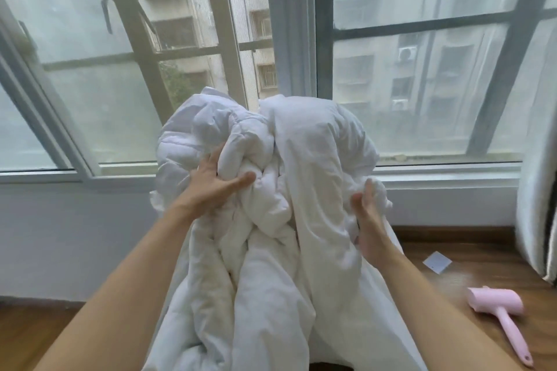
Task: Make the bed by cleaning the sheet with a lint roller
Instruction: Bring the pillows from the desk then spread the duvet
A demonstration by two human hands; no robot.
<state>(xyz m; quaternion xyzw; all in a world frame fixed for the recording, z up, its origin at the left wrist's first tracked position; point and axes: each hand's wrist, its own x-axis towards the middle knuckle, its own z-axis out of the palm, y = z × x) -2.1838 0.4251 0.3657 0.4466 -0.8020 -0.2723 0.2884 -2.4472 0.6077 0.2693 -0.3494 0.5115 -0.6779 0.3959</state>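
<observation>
Left hand point(211, 181): My fingers are sunk into the bunched folds of the white duvet point(271, 220) and my thumb lies across the front of a fold; I grip the fabric on its left side.
Right hand point(369, 220): My fingers and thumb curl round a wad of the same duvet at its right edge; I hold it there.
Duvet position: It is lifted in a crumpled mass in front of me, between both my hands, with its top rising against the window point(422, 69) on the far side. Its lower part hangs down toward me, between my forearms.
Lint roller point(500, 315): Pink, lying on the wooden floor point(452, 280) at the near right, well apart from the duvet and from my hands. Its head points far-left and its handle runs toward the near right.
White sheet scrap point(437, 262): A small flat piece lies on the floor, farther away than the roller, just right of my right forearm.
Curtain point(536, 190): Hangs at the right edge, beside the window.
</observation>
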